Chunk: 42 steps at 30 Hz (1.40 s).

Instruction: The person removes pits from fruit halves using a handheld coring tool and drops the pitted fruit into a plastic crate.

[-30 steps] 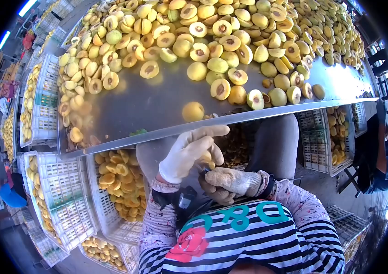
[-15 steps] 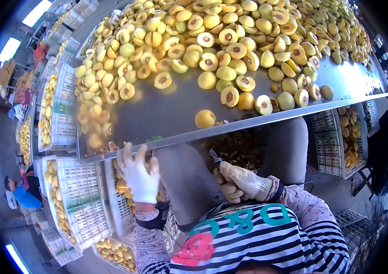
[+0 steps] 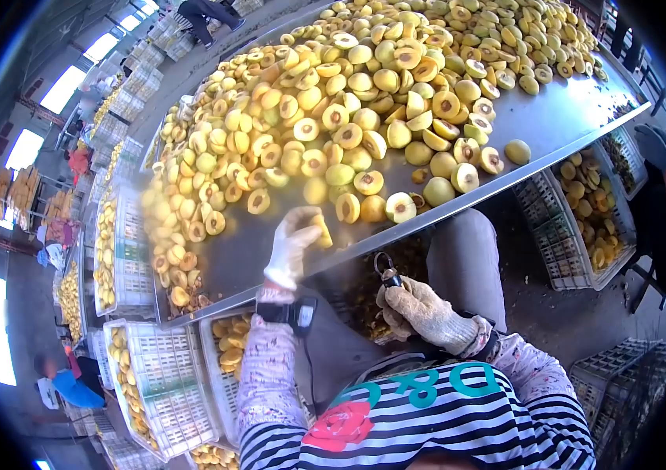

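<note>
My left hand (image 3: 294, 244), in a white glove, pinches a yellow peach half (image 3: 322, 233) just above the near edge of the metal table (image 3: 248, 258). In my gloved right hand (image 3: 425, 312) is a pitting tool (image 3: 388, 271) with a metal loop and a dark collar; the fingers wrap its handle, hiding most of it. That hand stays low, over my lap and in front of the table's rim. Many cut peach halves (image 3: 349, 135) cover the tabletop, some with the pit side up, others with the skin up. A cut half (image 3: 400, 207) lies close to the rim.
White crates (image 3: 162, 392) of peach halves stand at my left, and another crate (image 3: 584, 227) is under the table's right side. Dark scraps (image 3: 376, 301) lie below the rim between my knees. A person in blue (image 3: 78, 385) is at far left.
My left hand has gone from open at the table edge to pinching a peach half, farther right. The tool's loop in my right hand now points up. The head view has shifted.
</note>
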Motion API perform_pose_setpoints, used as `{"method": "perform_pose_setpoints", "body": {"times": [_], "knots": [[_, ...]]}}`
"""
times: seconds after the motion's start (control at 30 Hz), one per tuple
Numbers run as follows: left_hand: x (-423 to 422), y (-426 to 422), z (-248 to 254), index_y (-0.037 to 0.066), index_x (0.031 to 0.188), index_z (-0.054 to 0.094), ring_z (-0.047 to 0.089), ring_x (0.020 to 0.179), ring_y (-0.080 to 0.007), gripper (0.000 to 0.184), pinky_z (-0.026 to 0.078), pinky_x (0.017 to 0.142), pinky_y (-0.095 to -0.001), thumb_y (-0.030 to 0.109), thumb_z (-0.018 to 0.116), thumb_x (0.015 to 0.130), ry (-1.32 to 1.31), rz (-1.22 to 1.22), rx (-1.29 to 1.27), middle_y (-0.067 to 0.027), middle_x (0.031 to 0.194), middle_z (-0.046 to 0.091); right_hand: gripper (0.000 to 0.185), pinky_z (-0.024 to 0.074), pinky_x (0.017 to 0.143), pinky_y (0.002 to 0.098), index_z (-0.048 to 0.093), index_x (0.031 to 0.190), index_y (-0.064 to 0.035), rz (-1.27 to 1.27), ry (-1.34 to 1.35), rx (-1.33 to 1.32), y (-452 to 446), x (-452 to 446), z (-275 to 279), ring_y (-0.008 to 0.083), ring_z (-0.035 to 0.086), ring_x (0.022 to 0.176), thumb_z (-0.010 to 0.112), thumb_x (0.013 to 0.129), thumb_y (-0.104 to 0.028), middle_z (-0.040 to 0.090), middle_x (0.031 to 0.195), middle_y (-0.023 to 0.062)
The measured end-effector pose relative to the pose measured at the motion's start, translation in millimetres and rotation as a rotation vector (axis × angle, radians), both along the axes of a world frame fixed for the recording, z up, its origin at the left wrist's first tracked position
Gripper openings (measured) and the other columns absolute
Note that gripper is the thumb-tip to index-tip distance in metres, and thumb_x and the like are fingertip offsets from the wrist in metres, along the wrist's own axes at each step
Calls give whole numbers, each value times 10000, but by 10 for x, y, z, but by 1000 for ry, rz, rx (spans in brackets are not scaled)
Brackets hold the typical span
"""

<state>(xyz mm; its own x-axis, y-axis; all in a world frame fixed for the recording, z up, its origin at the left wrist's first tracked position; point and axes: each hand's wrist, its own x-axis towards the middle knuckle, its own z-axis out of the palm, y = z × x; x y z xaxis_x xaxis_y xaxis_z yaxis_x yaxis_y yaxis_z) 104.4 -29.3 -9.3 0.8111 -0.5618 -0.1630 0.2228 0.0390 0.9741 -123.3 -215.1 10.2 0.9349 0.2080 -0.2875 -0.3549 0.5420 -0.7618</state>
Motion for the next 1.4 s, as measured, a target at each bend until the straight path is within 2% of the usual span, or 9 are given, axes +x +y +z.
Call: {"method": "perform_pose_setpoints", "body": {"times": [0.07,0.17,0.23,0.3,0.4,0.6,0.93,1.2,1.4], "knots": [[-366,94,133,-16,1212,609,653,1117,-334,467,552,1010,-492,-31,595,746,271,-42,-536,-193,1230,636,309,387,504,257,542,1015,-54,59,22,1,-10,44,84,109,452,527,520,1051,-360,517,695,20],[-976,68,309,-11,1197,641,591,1207,-388,430,491,1048,-568,85,622,778,591,67,-786,-202,1243,636,322,339,450,246,507,960,-90,225,-25,-22,150,180,68,75,411,494,539,1014,-405,473,653,-23],[-1140,92,223,8,1070,671,627,1073,-335,340,532,983,-525,326,606,969,580,253,-700,-160,1123,660,373,372,498,256,555,1011,-76,323,20,-146,265,241,115,83,453,550,548,1010,-449,495,674,-25],[-1216,92,277,22,1010,660,634,1036,-286,347,552,955,-477,356,565,1011,461,406,-571,-138,1080,660,424,443,610,289,590,1049,-43,252,-62,-396,418,265,127,121,531,669,543,1013,-463,565,749,1],[-1235,68,397,31,993,646,640,1029,-252,332,562,943,-427,350,557,1023,372,505,-444,-116,1070,658,459,474,715,332,608,1055,-13,138,-141,-516,592,273,-17,165,575,776,546,1012,-466,624,833,49],[-1226,-34,431,12,1010,649,665,861,-230,217,582,825,-367,205,550,995,264,654,-403,-105,953,669,461,484,707,362,609,1042,-5,77,-145,-591,809,378,-85,185,581,755,549,1008,-460,638,826,102],[-1107,402,407,25,986,682,662,788,-190,198,556,655,-293,188,571,996,334,482,-288,-81,865,697,489,515,854,342,612,1190,-35,357,-179,-679,896,564,-113,224,654,930,602,982,-478,694,1011,111],[-1234,261,381,37,1128,691,679,878,-186,226,546,811,-307,137,532,1001,96,689,-519,-85,922,722,541,518,857,352,610,1208,-29,143,-235,-580,1093,523,-241,227,663,941,591,978,-518,698,1014,115],[-1149,476,326,-17,1193,676,620,727,-136,272,474,676,-239,69,531,980,41,302,-405,-107,901,735,500,514,817,373,619,1178,-14,372,-213,-520,945,496,-229,233,645,886,570,1004,-480,687,934,113]]}}
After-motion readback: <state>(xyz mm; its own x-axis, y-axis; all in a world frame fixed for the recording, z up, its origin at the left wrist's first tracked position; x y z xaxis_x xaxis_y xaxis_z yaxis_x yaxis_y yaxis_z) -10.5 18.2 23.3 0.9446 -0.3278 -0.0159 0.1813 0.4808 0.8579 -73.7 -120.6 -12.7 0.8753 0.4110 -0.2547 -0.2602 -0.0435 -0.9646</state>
